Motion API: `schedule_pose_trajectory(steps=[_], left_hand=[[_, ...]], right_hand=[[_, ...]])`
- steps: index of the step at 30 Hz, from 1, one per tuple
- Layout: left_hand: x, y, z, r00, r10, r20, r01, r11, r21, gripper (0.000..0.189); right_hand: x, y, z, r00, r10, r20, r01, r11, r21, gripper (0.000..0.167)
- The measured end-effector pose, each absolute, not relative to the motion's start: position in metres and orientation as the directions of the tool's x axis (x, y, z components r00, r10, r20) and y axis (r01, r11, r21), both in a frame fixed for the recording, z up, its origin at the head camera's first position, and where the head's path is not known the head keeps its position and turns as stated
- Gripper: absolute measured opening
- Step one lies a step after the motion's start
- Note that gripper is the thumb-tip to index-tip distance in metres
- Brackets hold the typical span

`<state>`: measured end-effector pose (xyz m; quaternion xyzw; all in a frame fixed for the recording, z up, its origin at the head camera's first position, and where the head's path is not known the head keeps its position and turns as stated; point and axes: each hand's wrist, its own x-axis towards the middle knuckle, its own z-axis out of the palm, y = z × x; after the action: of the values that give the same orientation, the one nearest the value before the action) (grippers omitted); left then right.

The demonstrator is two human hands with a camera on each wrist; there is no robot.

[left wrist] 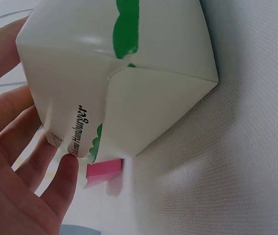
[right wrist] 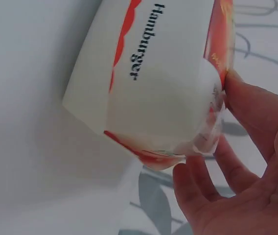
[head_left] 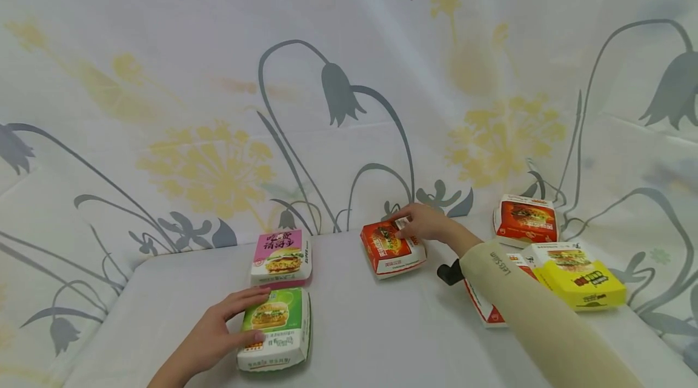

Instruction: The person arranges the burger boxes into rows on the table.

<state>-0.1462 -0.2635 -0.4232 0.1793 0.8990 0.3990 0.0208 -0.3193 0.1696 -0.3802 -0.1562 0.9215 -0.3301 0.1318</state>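
Observation:
My left hand (head_left: 215,333) holds a green and white hamburger box (head_left: 275,315) at its left side, thumb on the lid. In the left wrist view, its fingers (left wrist: 63,183) bend along the white wall of that box (left wrist: 75,93). Farther back, my right hand (head_left: 428,223) grips a red and white hamburger box (head_left: 384,248) at its back right corner. The thumb (right wrist: 251,100) lies at the red lid's edge in the right wrist view, with the other fingers round the end of the box. A pink hamburger box (head_left: 283,257) stands just behind the green one.
At the right lie another red hamburger box (head_left: 526,221), a yellow one (head_left: 583,279) and a red and white one (head_left: 482,306) partly hidden by my right sleeve. A flower-printed curtain (head_left: 349,151) rises behind the white table (head_left: 376,333).

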Motion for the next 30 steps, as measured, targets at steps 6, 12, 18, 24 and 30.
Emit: schedule_pose_trajectory(steps=[6, 12, 18, 24, 30], left_hand=[[-0.147, -0.264, -0.422, -0.934, 0.343, 0.104, 0.310, 0.627, 0.715, 0.056], [-0.147, -0.264, -0.420, -0.936, 0.340, 0.090, 0.298, 0.632, 0.715, 0.056], [-0.148, -0.263, -0.422, -0.928, 0.352, 0.125, 0.333, 0.629, 0.703, 0.056], [-0.148, -0.263, -0.425, -0.912, 0.361, 0.193, 0.388, 0.615, 0.686, 0.055], [-0.150, -0.266, -0.418, -0.878, 0.403, 0.258, 0.463, 0.580, 0.670, 0.055]], right_hand=[[-0.313, 0.153, -0.388, -0.925, -0.361, -0.117, -0.180, 0.689, -0.702, 0.039], [-0.311, 0.140, -0.399, -0.940, -0.329, -0.089, -0.155, 0.644, -0.749, 0.041], [-0.306, 0.131, -0.405, -0.959, -0.274, -0.068, -0.120, 0.614, -0.780, 0.041], [-0.303, 0.121, -0.411, -0.974, -0.223, -0.045, -0.095, 0.578, -0.810, 0.041], [-0.299, 0.111, -0.414, -0.981, -0.193, -0.001, -0.111, 0.569, -0.815, 0.039]])
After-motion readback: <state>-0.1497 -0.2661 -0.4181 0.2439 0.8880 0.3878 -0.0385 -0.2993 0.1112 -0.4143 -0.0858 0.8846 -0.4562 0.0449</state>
